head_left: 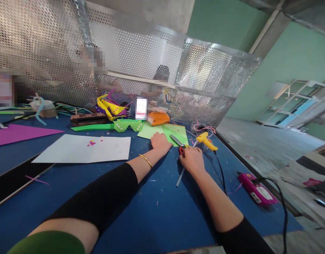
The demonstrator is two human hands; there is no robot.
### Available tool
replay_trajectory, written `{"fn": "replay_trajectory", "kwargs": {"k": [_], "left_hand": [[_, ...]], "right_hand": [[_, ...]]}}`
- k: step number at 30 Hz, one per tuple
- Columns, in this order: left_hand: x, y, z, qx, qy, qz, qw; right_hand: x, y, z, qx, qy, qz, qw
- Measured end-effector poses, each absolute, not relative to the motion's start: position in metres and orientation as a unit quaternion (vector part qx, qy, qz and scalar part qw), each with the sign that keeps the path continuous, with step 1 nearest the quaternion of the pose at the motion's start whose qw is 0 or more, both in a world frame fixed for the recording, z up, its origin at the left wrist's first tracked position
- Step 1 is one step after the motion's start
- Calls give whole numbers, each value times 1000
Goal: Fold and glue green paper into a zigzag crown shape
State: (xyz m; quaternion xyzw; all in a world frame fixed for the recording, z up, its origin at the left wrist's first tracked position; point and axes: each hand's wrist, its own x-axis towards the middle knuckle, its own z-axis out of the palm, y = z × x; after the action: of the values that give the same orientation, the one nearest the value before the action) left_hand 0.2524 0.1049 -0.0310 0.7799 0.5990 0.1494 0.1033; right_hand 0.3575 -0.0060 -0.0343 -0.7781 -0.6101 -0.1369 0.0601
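Note:
My left hand (160,141) rests on the light green paper (146,131) near the back of the blue table, its fingers bent and partly hidden, so its grip is unclear. To its right, my right hand (193,158) is closed round the red-handled scissors (177,140); their blades point left over the bright green paper (179,133). A yellow glue gun (207,141) lies just beyond my right hand. From beneath that hand a pale glue stick (180,177) sticks out toward me.
White paper (85,149) with pink scraps, purple paper (22,134) and green paper glasses (129,125) lie left. An orange packet (158,118) and lit phone (141,108) stand behind. A magenta power strip (258,189) with a black cord is right. A person is beyond the perforated metal screen (136,49).

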Motion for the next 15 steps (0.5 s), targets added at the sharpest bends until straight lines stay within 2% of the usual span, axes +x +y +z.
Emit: {"fn": "replay_trajectory", "kwargs": {"k": [15], "left_hand": [[268,93,-33,757,620,155,139]], "right_hand": [[351,-6,-33,-804,-578,-112,88]]}}
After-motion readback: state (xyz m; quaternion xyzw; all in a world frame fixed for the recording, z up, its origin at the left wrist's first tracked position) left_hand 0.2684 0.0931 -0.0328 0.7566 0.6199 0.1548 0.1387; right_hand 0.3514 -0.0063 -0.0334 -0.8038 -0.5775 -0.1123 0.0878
